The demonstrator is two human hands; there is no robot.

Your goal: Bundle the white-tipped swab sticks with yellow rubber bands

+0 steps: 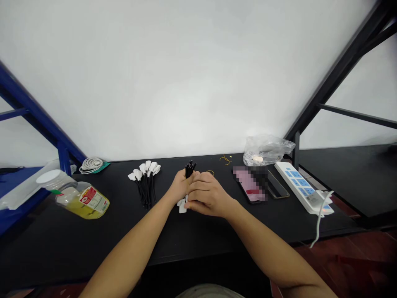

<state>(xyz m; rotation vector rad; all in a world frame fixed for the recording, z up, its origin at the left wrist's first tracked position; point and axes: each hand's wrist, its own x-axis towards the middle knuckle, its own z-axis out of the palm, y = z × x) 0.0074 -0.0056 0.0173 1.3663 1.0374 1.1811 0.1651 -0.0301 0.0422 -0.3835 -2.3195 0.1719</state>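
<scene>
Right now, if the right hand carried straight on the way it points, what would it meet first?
The left hand comes first: the right hand is touching it, over the bundle of black sticks. Further along, the line seems to run toward the white-tipped black sticks, though depth is hard to judge.

Tagged cords (144,182) lie left of the hands (198,192), what seems a phone (249,185) right

I'm in a workshop-like room, at a black tabletop (198,238) on blue steel framing (34,111), with a white power strip (297,186) right of my right hand (207,194).
</scene>
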